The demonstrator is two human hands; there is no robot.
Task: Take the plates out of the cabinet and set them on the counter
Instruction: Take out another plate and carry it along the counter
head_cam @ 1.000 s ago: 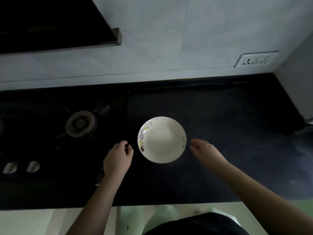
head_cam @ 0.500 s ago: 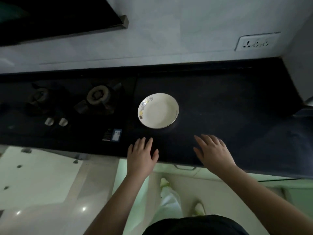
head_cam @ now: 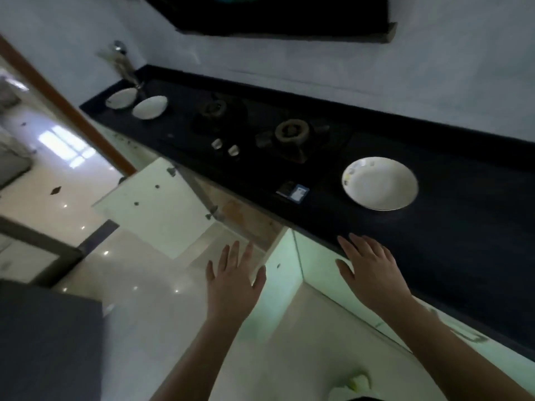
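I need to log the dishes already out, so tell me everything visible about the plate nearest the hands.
The nearest plate is round, shallow and white, glossy like ceramic, with a small printed pattern on its left rim and a thin darker edge line. It sits upright and empty on the dark counter, right of the stove burner. Neither hand touches it.

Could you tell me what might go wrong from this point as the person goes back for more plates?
The open cabinet door juts into the floor space beside the left hand, so a leg or hip could bump it. The plate sits fairly near the counter's front edge, close to the right hand, where a passing arm might catch it. The two plates at the far end lie close together, so adding another there could knock them.
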